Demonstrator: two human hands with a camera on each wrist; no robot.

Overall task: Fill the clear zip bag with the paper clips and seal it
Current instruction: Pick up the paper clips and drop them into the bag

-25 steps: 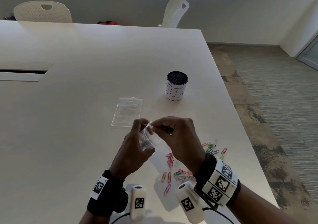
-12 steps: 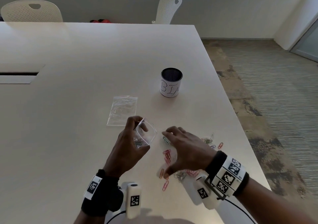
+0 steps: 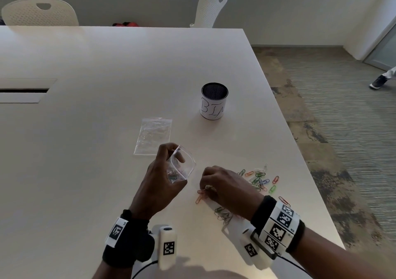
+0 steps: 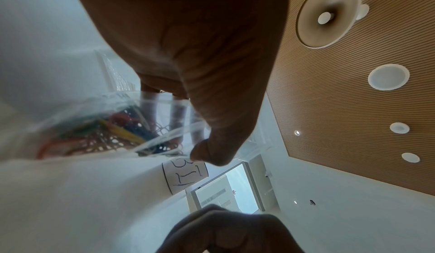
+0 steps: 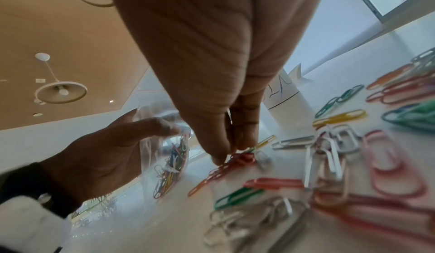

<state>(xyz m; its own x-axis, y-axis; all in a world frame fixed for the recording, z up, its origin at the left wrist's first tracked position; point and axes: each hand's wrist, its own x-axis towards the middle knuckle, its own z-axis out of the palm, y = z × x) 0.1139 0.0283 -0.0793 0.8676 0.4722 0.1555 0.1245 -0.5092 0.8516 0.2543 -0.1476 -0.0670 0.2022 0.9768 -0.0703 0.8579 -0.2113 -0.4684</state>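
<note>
My left hand (image 3: pixel 165 178) holds a small clear zip bag (image 3: pixel 183 165) upright above the table, its mouth spread open. Several coloured paper clips (image 5: pixel 173 165) lie in the bag's bottom, also seen in the left wrist view as paper clips (image 4: pixel 105 132). My right hand (image 3: pixel 216 184) is down on the table just right of the bag, fingertips (image 5: pixel 223 154) pinching a bunch of red clips (image 5: pixel 240 159). Loose paper clips (image 3: pixel 260 179) are scattered right of the hand, and a grey cluster (image 3: pixel 224 215) lies under the wrist.
A second flat clear bag (image 3: pixel 153 135) lies beyond the left hand. A black mesh cup with a white label (image 3: pixel 213 101) stands further back. The table's right edge (image 3: pixel 300 150) runs close to the clips. Two white chairs stand at the far side.
My right hand left the bag's mouth, dropped to the table and closed its fingertips on red clips. The left hand kept the bag up and open.
</note>
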